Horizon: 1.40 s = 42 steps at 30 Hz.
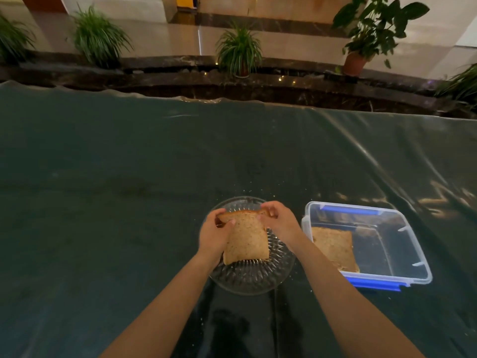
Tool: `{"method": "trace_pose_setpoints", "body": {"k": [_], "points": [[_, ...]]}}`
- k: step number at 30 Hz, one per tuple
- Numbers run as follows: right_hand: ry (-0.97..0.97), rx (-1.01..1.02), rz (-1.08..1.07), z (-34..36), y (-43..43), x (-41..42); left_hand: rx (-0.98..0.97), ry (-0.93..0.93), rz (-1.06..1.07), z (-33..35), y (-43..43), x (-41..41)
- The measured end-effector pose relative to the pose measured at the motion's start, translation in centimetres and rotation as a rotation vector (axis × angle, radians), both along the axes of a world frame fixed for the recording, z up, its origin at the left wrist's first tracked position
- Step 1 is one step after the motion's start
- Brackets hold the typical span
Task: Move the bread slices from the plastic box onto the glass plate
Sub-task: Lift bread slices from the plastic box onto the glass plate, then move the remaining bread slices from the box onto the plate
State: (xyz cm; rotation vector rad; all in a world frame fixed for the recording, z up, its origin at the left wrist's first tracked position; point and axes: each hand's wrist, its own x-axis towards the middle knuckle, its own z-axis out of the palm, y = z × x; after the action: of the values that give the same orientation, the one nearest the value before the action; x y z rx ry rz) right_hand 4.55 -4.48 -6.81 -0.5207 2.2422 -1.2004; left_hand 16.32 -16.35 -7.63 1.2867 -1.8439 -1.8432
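A brown bread slice (246, 239) hangs tilted over the round cut-glass plate (254, 279), its lower edge at the plate's surface. My left hand (213, 235) pinches its top left corner and my right hand (280, 220) pinches its top right corner. To the right stands the clear plastic box (402, 228) with blue clips, its lid off. Another bread slice (334, 246) lies flat in the box's left half.
Everything rests on a dark green table under a shiny clear plastic sheet (129, 202). Crumbs dot the sheet around the plate. Beyond the table's far edge runs a dark stone ledge (258, 81) with several potted plants.
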Motion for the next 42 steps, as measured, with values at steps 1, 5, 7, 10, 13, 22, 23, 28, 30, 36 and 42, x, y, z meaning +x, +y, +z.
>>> {"method": "trace_pose_setpoints", "body": {"k": [1,5,7,10,13,22,23,28,30,36,42], "points": [[0.011,0.019,-0.015,-0.6,-0.6,-0.3,-0.012,-0.034,0.016,-0.5,-0.2,-0.5],[0.047,0.093,-0.096,-2.7,-2.4,-1.6,-0.050,-0.138,0.028,-1.9,-1.2,-2.8],[0.054,0.117,-0.136,-3.4,-3.0,-2.0,-0.065,-0.178,0.013,-2.1,-1.6,-3.7],[0.053,0.136,-0.155,-4.0,-3.6,-2.5,-0.082,-0.231,-0.032,-2.3,-1.9,-4.5],[0.055,0.179,-0.104,-4.2,-3.3,-2.7,-0.105,-0.303,-0.118,-2.3,-2.0,-4.5],[0.070,0.228,-0.033,-1.5,-0.8,-5.1,-0.275,-0.358,-0.237,-0.6,-2.2,-4.3],[0.080,0.223,-0.041,-0.9,-0.4,-5.4,-0.316,-0.358,-0.251,-0.1,-2.1,-4.5],[0.129,0.184,-0.029,2.4,1.9,-7.0,-0.509,-0.364,-0.319,3.0,-0.9,-5.2],[0.106,0.175,0.018,3.9,3.1,-7.5,-0.544,-0.357,-0.332,4.4,0.0,-5.7],[-0.070,0.145,0.109,7.9,8.0,-9.1,-0.514,-0.348,-0.448,8.8,4.7,-8.3],[-0.069,0.263,0.169,9.1,13.1,-11.6,-0.247,-0.318,-0.480,11.3,10.6,-12.1]]}}
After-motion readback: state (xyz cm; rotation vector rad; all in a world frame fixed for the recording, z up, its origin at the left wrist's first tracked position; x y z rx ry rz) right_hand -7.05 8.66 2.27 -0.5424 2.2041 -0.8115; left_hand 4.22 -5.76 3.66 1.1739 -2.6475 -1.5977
